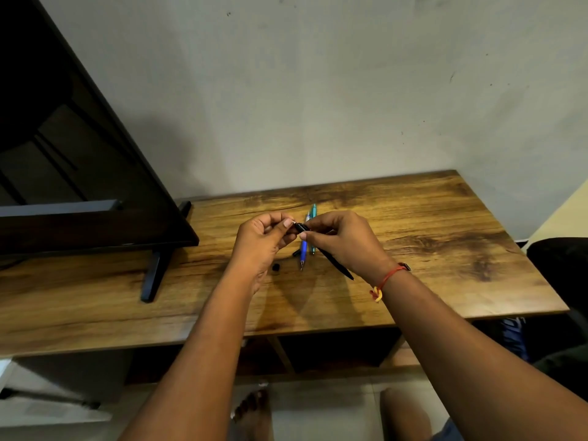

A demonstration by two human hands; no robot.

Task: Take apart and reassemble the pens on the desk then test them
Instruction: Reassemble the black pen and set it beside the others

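Above the middle of the wooden desk my right hand grips a black pen, whose tip points toward me and to the right. My left hand pinches the pen's upper end, where a small white part shows between my fingertips. Under my hands a blue pen and a teal pen lie side by side on the desk. A small black cap-like piece sits on the desk near my left wrist, and another black piece lies left of the blue pen.
A dark monitor on angled black feet fills the left of the desk. A grey wall stands behind. The desk's front edge is close to me, with an open shelf below. A dark chair is at the right.
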